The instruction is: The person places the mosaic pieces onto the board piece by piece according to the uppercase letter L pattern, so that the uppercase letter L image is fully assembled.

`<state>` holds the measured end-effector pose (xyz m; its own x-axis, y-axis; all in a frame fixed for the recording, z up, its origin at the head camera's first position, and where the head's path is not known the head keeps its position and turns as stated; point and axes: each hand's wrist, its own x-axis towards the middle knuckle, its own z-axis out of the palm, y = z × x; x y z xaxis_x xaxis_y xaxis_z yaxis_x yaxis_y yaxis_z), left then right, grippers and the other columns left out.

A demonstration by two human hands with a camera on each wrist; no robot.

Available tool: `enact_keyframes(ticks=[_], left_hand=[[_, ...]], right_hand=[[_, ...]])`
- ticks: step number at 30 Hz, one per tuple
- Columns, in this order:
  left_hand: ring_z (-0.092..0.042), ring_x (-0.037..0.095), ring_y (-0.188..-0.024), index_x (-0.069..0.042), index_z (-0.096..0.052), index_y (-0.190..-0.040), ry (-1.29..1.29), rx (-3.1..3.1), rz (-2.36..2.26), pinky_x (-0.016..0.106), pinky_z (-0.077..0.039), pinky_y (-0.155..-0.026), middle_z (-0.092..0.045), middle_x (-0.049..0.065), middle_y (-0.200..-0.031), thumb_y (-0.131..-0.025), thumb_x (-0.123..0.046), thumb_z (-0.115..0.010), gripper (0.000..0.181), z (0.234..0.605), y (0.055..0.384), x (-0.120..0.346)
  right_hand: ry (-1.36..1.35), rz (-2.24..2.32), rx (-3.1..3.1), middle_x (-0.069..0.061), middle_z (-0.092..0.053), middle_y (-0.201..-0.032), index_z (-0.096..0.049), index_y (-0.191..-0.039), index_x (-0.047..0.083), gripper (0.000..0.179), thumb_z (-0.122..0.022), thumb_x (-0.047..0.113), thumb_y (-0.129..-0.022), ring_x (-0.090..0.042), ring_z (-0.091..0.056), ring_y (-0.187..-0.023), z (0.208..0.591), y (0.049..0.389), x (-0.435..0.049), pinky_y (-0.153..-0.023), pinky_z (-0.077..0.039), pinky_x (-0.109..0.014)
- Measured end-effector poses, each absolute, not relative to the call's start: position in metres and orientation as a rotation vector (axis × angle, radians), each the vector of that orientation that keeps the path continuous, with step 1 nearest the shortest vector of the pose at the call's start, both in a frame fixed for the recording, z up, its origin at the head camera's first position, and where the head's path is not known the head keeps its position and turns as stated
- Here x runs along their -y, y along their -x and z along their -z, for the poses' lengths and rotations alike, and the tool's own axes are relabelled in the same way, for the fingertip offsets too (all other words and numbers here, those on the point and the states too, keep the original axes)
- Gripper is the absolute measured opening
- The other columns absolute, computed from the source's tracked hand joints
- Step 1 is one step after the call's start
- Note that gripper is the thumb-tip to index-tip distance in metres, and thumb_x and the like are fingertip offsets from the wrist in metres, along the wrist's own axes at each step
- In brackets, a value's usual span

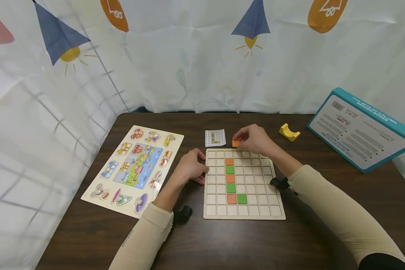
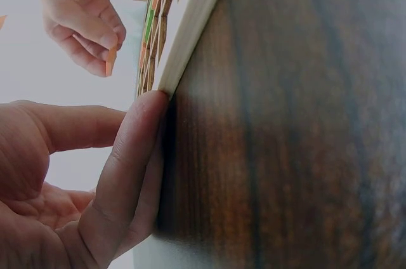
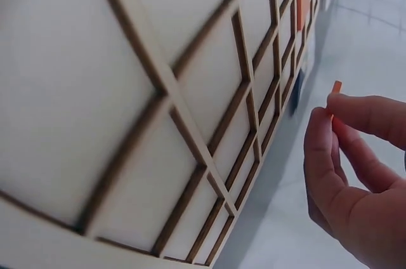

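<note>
My right hand [image 1: 254,139] pinches an orange square tile [image 1: 235,143] between thumb and fingertips. It is above the far edge of a wooden grid board [image 1: 256,214], and the tile is seen edge-on in the right wrist view. My left hand [image 1: 191,166] rests at the board's left side, its fingertips touching the rim, as the left wrist view also shows. Orange and green tiles alternate down one column of the board, with one more green tile [image 1: 242,198] to the right of the lowest orange tile [image 1: 231,198]. Just beyond the board lies a small printed grid card [image 1: 209,138] with a coloured pattern.
To the left lies a picture puzzle board [image 1: 102,182] with vehicle shapes. A yellow curved block [image 1: 289,132] sits to the right of my right hand. Farther right, a teal-edged box [image 1: 361,131] leans at an angle. A patterned white curtain [image 1: 189,67] hangs behind the table.
</note>
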<state>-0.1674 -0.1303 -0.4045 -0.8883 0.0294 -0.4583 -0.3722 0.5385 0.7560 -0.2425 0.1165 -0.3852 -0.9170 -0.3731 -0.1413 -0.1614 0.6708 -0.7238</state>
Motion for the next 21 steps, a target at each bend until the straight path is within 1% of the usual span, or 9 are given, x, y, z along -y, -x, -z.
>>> enact_keyframes(ticks=[6, 13, 21], left_hand=[[-0.07, 0.02, -0.05, -0.004, -0.056, -0.121, 0.276, -2.36, -1.301, 0.035, -0.065, -0.05, -0.066, 0.022, -0.093, -0.09, -0.001, -0.072, 0.035, 0.404, 0.168, 0.13], [-0.069, 0.019, -0.049, -0.003, -0.056, -0.121, 0.277, -2.363, -1.299, 0.035, -0.065, -0.049, -0.067, 0.022, -0.092, -0.09, -0.001, -0.072, 0.035, 0.403, 0.167, 0.13], [-0.069, 0.019, -0.048, -0.004, -0.056, -0.121, 0.277, -2.361, -1.296, 0.035, -0.064, -0.049, -0.067, 0.022, -0.092, -0.09, -0.001, -0.072, 0.036, 0.402, 0.167, 0.13]], right_hand=[[0.443, 1.107, -2.612, -0.011, -0.073, -0.104, -0.077, -0.112, 0.006, 0.025, -0.079, 0.004, -0.087, -0.024, -0.064, -0.091, 0.386, 0.229, -0.12, -0.079, -0.055, -0.032], [0.414, 1.087, -2.609, -0.008, -0.071, -0.098, -0.078, -0.109, 0.008, 0.024, -0.081, 0.004, -0.086, -0.022, -0.063, -0.088, 0.385, 0.209, -0.122, -0.078, -0.054, -0.032], [0.404, 1.094, -2.575, -0.008, -0.07, -0.097, -0.077, -0.109, 0.009, 0.025, -0.081, 0.004, -0.085, -0.022, -0.063, -0.089, 0.386, 0.195, -0.127, -0.074, -0.053, -0.03]])
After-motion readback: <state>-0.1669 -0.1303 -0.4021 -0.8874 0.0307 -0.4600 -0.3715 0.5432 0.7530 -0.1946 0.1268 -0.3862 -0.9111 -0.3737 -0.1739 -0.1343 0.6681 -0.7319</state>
